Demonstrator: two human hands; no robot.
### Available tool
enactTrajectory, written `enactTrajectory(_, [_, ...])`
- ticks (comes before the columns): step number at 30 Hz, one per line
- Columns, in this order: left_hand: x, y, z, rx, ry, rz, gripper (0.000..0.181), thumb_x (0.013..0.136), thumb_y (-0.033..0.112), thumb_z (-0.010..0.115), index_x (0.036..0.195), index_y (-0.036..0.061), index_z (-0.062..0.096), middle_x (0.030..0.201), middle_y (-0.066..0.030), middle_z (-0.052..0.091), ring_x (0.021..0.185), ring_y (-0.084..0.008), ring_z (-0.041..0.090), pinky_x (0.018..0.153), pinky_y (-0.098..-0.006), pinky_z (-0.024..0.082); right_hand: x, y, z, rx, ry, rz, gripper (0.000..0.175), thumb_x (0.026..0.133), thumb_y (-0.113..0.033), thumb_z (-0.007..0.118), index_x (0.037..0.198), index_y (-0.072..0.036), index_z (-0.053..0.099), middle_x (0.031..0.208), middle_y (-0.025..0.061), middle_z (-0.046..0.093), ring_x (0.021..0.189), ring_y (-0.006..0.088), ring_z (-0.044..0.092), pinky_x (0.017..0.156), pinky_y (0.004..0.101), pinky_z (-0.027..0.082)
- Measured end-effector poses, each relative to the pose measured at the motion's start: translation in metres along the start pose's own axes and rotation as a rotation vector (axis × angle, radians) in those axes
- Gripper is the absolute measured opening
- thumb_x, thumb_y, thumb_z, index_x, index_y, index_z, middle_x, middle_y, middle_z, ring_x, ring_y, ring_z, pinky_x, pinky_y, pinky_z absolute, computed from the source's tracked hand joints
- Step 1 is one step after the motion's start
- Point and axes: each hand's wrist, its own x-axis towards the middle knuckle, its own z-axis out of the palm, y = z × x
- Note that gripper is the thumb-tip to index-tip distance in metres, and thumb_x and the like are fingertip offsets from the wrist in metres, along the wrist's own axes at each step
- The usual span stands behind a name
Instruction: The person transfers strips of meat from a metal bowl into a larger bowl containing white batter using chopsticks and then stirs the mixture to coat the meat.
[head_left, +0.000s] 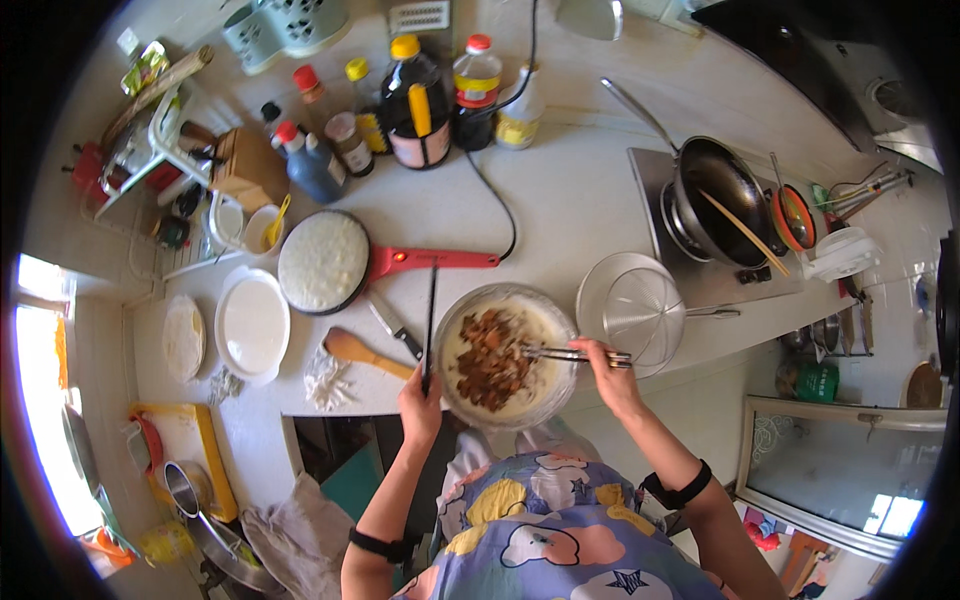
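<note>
My right hand (609, 375) grips a pair of chopsticks (559, 352), whose tips are in a large bowl (444, 330) of pale batter with brown chopped pieces (491, 360). My left hand (420, 405) holds a thin dark object (431, 322), seen edge-on, upright at the bowl's left rim; what it is I cannot tell. Left of the bowl lie a wooden spatula (364, 352) and a knife with a black handle (401, 330). Behind them a red-handled electric crepe pan (435, 259) carries a pale round layer of batter (326, 261), its small light glowing.
At the right, a wire strainer (641, 307) rests on a bowl, beside a wok (720, 195) with chopsticks on the stove. A white plate (253, 325) and a stack of flatbreads (184, 337) lie at the left. Sauce bottles (415, 105) line the wall; a black cord (499, 187) crosses the counter.
</note>
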Motion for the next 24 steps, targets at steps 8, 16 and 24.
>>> enactTrajectory(8, [0.009, 0.013, -0.007, 0.023, -0.169, -0.008, 0.039, 0.087, 0.014, 0.053, 0.125, 0.0056, 0.052, 0.081, -0.0231, 0.061, 0.073, -0.0341, 0.062, 0.067, -0.0352, 0.047, -0.055, -0.07, -0.005, 0.151, 0.202, 0.109, 0.014, 0.084, 0.001, 0.061, 0.097, 0.004, 0.066, 0.083, 0.0071, 0.063, 0.077, 0.0136, 0.063, 0.068, 0.0224, 0.05])
enactTrajectory(16, [0.012, 0.016, -0.011, -0.035, -0.229, -0.081, 0.038, 0.087, 0.011, 0.055, 0.123, 0.0012, 0.053, 0.07, -0.0107, 0.06, 0.06, -0.0114, 0.05, 0.06, -0.0293, 0.046, -0.029, 0.002, 0.015, 0.418, 0.418, 0.102, 0.015, 0.085, -0.002, 0.063, 0.098, 0.003, 0.066, 0.089, 0.0078, 0.066, 0.079, 0.0123, 0.062, 0.07, 0.0229, 0.053])
enactTrajectory(24, [0.012, -0.006, 0.0, -0.258, -0.178, -0.077, 0.031, 0.088, 0.01, 0.055, 0.118, 0.0025, 0.057, 0.059, 0.0043, 0.041, 0.051, -0.0046, 0.037, 0.045, -0.0233, 0.033, -0.015, -0.02, 0.02, 0.581, 0.102, 0.164, 0.017, 0.088, -0.01, 0.061, 0.097, 0.003, 0.065, 0.091, 0.01, 0.067, 0.077, 0.0143, 0.065, 0.069, 0.0245, 0.056])
